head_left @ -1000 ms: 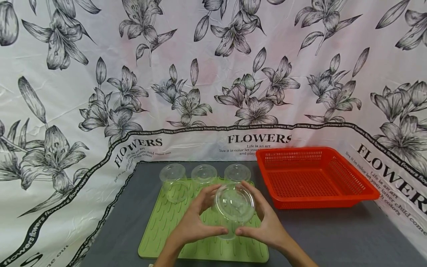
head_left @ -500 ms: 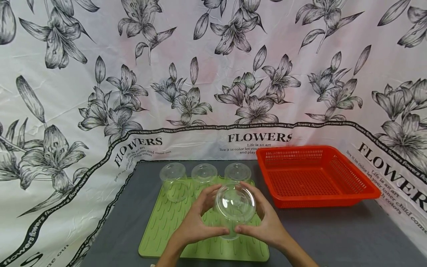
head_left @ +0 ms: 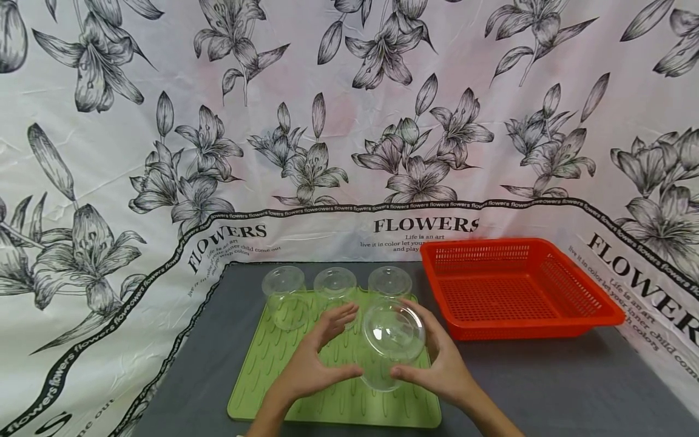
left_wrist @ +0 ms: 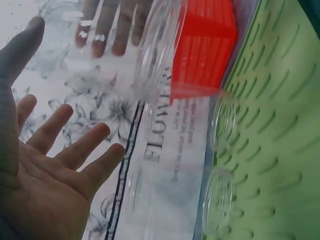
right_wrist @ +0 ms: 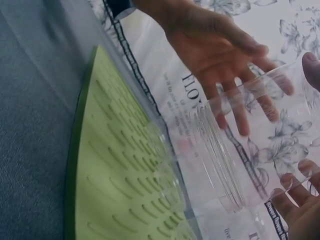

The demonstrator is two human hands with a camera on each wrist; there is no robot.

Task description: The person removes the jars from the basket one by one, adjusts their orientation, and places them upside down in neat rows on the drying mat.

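Observation:
My right hand grips a clear plastic jar, thumb on the near side and fingers round the far right. The jar is held tilted above the green ribbed mat, its threaded rim towards the mat, as the right wrist view shows. Beside its left side, my left hand has its fingers spread and stands apart from the jar. Three similar clear jars stand mouth down along the mat's far side: a left one, a middle one and a right one, partly hidden by the held jar.
A red perforated plastic basket stands on the grey table to the right of the mat. Behind the table hangs a white cloth printed with flowers.
Both hands held the jar earlier. My left hand has let go and drawn off to the left, and the jar has shifted slightly right in my right hand.

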